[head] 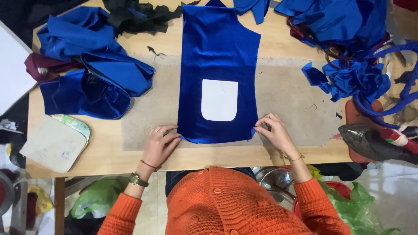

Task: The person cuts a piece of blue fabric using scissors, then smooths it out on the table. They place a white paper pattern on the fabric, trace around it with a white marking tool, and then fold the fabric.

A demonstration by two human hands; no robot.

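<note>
Orange sleeves hide both wrists partly; 2 hands [162,140] [272,130] apparently pinch the blue fabric panel's [217,52] bottom corners.

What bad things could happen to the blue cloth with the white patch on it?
The white patch lies loose on the blue cloth piece, so a tug from the left hand or right hand at the bottom corners might shift it. The iron sits close on the right; if hot, it could perhaps scorch the fabric scraps beside it.
</note>
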